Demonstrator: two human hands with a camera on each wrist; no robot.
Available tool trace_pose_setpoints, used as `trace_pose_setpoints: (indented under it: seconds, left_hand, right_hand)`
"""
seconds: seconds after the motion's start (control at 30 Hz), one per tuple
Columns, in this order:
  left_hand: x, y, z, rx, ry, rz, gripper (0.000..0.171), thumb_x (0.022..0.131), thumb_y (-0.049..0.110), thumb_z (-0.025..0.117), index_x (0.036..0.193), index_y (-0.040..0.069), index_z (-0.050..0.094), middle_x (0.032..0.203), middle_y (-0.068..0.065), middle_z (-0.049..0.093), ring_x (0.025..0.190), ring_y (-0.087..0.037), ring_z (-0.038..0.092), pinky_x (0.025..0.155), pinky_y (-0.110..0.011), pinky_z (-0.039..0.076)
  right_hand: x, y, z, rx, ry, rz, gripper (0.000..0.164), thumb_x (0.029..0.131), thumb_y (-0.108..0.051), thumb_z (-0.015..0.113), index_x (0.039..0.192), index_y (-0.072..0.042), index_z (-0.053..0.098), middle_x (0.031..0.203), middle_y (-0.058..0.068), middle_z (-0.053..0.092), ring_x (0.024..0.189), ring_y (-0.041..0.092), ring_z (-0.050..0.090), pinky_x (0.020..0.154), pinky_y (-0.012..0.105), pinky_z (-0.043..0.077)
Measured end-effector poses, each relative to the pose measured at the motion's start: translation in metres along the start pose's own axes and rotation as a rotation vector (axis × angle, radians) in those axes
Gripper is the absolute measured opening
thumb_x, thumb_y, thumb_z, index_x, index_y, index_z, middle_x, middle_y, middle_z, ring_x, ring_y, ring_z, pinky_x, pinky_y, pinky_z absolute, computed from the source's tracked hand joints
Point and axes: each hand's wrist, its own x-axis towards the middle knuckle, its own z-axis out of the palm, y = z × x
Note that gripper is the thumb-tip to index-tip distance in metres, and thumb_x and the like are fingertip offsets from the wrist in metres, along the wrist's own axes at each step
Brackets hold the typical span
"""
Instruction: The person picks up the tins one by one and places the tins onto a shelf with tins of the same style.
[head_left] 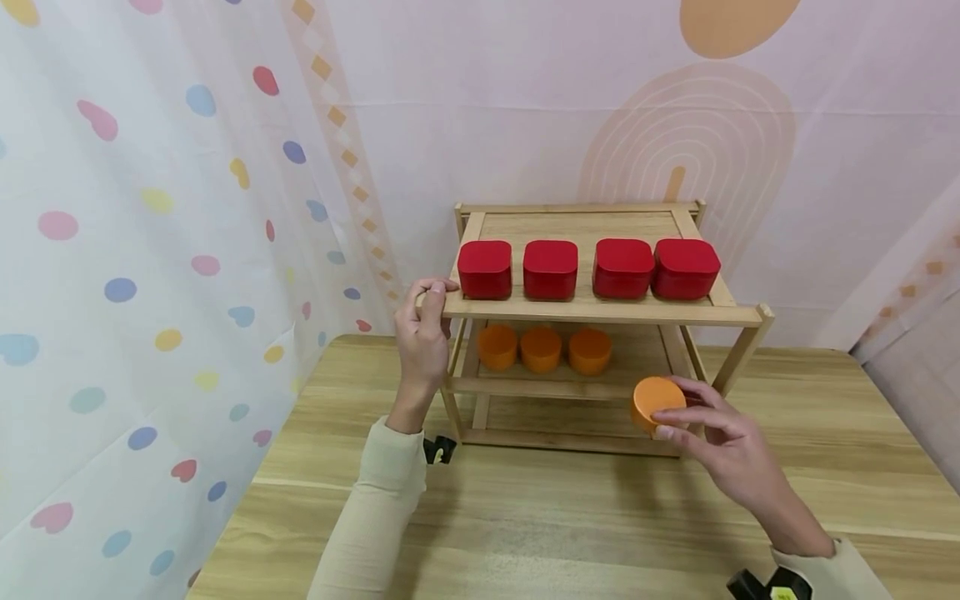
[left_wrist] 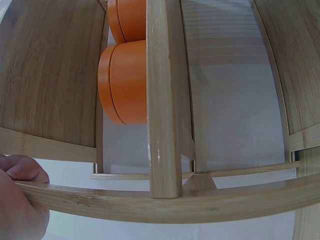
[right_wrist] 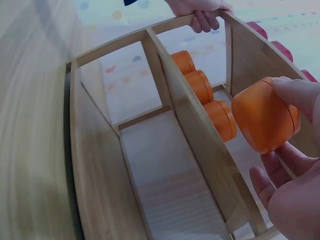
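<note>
My left hand [head_left: 424, 337] grips the top left front corner of a wooden three-tier shelf rack [head_left: 600, 312], thumb over the edge. In my right hand [head_left: 731, 437] is an orange lidded tin [head_left: 658, 403], pinched between thumb and fingers in front of the middle shelf's right part. On that middle shelf three more orange tins [head_left: 542, 349] stand in a row from the left. Along the top shelf are several red rounded-square tins [head_left: 551, 271], the right two close together. The right wrist view shows the held tin [right_wrist: 265, 117] tilted, beside the middle shelf's front edge.
The rack stands on a wood-grain table [head_left: 540, 517]. Behind it hangs a pink patterned curtain [head_left: 525, 150], with a white dotted curtain [head_left: 150, 250] at the left. The bottom shelf [head_left: 570, 418] lies low, near the tabletop.
</note>
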Motion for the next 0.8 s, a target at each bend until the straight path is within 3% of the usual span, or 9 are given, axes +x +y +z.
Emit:
trace_pose_setpoints:
  seconds: [0.13,0.27,0.37,0.5,0.6,0.8]
  left_hand:
    - [0.0,0.0,0.0,-0.016,0.002,-0.004,0.03,0.103,0.021,0.045,0.098,-0.004,0.061,0.1,-0.014,0.059,0.069,-0.011,0.051,0.059,-0.016,0.042]
    - [0.0,0.0,0.0,-0.008,0.003,-0.006,0.031,0.103,0.022,0.045,0.099,-0.005,0.061,0.099,-0.013,0.059,0.066,-0.009,0.048,0.058,-0.015,0.04]
    - [0.0,0.0,0.0,0.005,0.003,-0.002,0.033,0.103,0.024,0.045,0.099,-0.005,0.06,0.096,-0.01,0.059,0.058,-0.008,0.038,0.052,-0.016,0.033]
    - [0.0,0.0,0.0,0.0,0.002,-0.002,0.034,0.103,0.026,0.046,0.1,-0.004,0.061,0.098,-0.011,0.059,0.067,-0.01,0.05,0.057,-0.016,0.04]
    - [0.0,-0.001,0.0,-0.006,0.0,-0.002,0.034,0.103,0.025,0.046,0.1,-0.004,0.061,0.101,-0.012,0.058,0.074,-0.013,0.054,0.061,-0.016,0.043]
    - [0.0,-0.001,0.0,-0.008,-0.001,-0.003,0.035,0.103,0.025,0.045,0.1,-0.007,0.059,0.101,-0.012,0.058,0.071,-0.012,0.052,0.06,-0.016,0.043]
  right_hand:
    - [0.008,-0.001,0.001,-0.079,0.047,0.04,0.029,0.082,0.02,0.063,0.101,0.002,0.075,0.134,-0.002,0.055,0.126,0.011,0.047,0.077,0.013,0.047]
    - [0.017,-0.002,0.002,-0.154,0.077,0.104,0.023,0.085,0.013,0.066,0.102,0.0,0.075,0.134,-0.005,0.054,0.122,0.01,0.048,0.063,0.017,0.045]
    - [0.023,-0.003,0.003,-0.169,0.085,0.158,0.019,0.088,0.006,0.067,0.106,0.001,0.074,0.137,0.001,0.052,0.123,0.009,0.047,0.073,0.013,0.048]
    - [0.03,-0.001,0.004,-0.157,0.094,0.201,0.018,0.091,0.001,0.067,0.108,0.005,0.072,0.141,0.015,0.048,0.125,0.007,0.045,0.089,0.011,0.047]
    - [0.035,0.002,0.004,-0.142,0.108,0.208,0.018,0.091,0.0,0.067,0.107,0.008,0.071,0.141,0.019,0.047,0.124,0.007,0.046,0.086,0.012,0.049]
    - [0.042,0.005,0.004,-0.147,0.133,0.231,0.021,0.092,-0.003,0.067,0.108,0.01,0.07,0.141,0.017,0.047,0.127,0.007,0.044,0.085,0.012,0.05]
